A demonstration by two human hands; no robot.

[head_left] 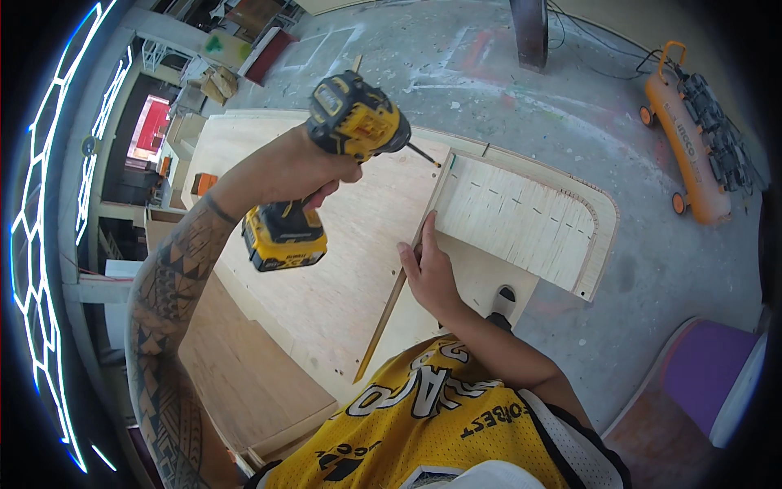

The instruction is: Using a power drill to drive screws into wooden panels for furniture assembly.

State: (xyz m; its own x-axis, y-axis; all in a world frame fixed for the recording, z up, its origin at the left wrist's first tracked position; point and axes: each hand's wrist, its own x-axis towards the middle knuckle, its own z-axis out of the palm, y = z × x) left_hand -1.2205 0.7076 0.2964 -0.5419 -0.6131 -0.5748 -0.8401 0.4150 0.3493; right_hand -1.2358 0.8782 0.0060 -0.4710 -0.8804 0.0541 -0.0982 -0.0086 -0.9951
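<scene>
My left hand (318,167) grips a yellow and black cordless drill (358,118) by its handle, with the battery below. Its long bit points right and down, the tip close to the corner of a narrow wooden panel (513,216) with one rounded end and short dark marks. Beneath the drill lies a large pale plywood panel (342,244). My right hand (436,277) holds the raised wooden edge where both panels meet, index finger stretched along it and thumb apart on the other side. Its remaining fingers are mostly hidden.
An orange air compressor (688,151) on wheels stands at the right on the paint-stained concrete floor (570,114). A dark post (529,33) rises at the back. Brown board (244,359) lies near left, and a purple curved piece (709,367) near right.
</scene>
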